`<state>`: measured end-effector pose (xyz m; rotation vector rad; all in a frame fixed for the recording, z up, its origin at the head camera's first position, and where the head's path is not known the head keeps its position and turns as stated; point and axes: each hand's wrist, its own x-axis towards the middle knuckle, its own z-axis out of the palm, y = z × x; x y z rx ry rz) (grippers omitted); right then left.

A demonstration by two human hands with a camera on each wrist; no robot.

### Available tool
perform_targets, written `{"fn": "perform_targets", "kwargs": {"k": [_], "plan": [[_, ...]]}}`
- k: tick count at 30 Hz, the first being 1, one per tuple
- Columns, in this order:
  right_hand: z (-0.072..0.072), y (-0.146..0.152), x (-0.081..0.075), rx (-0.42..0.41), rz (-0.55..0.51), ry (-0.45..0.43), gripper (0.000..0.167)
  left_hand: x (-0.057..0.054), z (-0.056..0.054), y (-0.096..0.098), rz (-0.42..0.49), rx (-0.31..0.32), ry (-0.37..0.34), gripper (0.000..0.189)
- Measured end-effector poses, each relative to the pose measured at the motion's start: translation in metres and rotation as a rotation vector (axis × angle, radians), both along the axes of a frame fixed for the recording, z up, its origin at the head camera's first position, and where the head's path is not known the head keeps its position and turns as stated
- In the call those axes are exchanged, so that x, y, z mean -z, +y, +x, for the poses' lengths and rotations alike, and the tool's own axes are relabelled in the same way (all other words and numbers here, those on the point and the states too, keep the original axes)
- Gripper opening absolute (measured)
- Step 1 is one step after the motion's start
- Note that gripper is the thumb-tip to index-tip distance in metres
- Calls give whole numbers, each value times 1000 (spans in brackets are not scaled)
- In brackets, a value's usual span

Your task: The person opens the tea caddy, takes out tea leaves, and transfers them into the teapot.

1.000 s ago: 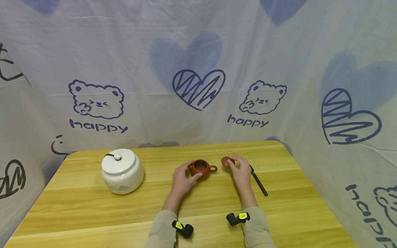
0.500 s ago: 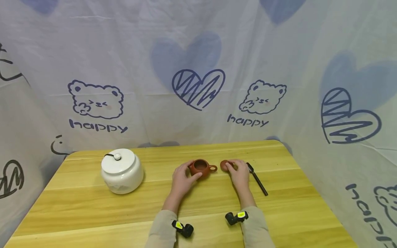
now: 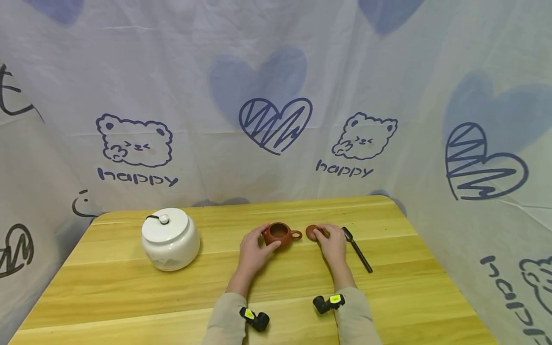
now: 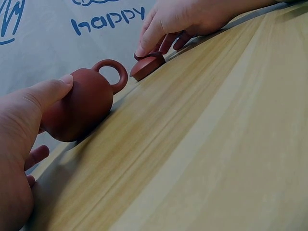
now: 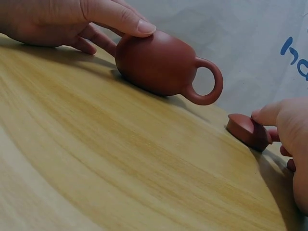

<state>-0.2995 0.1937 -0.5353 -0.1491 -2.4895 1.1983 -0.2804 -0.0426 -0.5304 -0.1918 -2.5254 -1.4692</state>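
Observation:
A small reddish-brown clay teapot (image 3: pixel 279 235) stands lidless on the wooden table, its loop handle pointing right. My left hand (image 3: pixel 253 250) holds it from the left, thumb on the near side of the rim and fingers round the far side. Just right of the handle, the matching teapot lid (image 3: pixel 312 233) is down at the tabletop. My right hand (image 3: pixel 333 244) pinches this lid by its edge and top, as the right wrist view shows with the lid (image 5: pixel 248 131) beside the thumb. The fingers behind the lid are partly hidden.
On the left stands a white lidded ceramic jar (image 3: pixel 171 242) with a round knob. A dark slim scoop-like tool (image 3: pixel 359 252) lies right of my right hand. Behind the wooden table (image 3: pixel 297 297) hangs a printed white cloth (image 3: pixel 276 177).
My right hand has brought the lid slightly left and down, closer to the teapot's handle, uncovering the dark tool's upper end. The left hand and teapot have stayed in place.

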Motion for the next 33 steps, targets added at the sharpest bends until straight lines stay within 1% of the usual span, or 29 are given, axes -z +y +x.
{"fn": "perform_targets", "kwargs": {"k": [6, 10, 13, 18, 22, 25, 27, 29, 33], "plan": [[0, -1, -1, -11, -8, 20, 26, 1, -1, 0, -12, 0, 21, 61], [0, -1, -2, -8, -36, -14, 29, 1, -1, -1, -14, 0, 25, 61], [1, -2, -3, -5, -78, -25, 32, 2, -2, -1, -17, 1, 27, 61], [4, 0, -5, -4, -126, 4, 35, 3, -1, 0, -1, -2, 27, 63], [5, -1, -10, -18, -139, 20, 36, 1, 2, -2, 19, -9, 51, 64], [7, -2, -17, -17, -143, 45, 34, -5, 5, -3, 80, -1, 64, 63], [8, -2, -24, -8, -144, 68, 32, -11, 8, -5, 128, 7, 67, 61], [9, -3, -31, 2, -154, 93, 30, -21, 11, -6, 168, 10, 66, 59], [12, -5, -48, -8, -181, 151, 30, -44, 16, -9, 176, 4, 111, 56]]}}
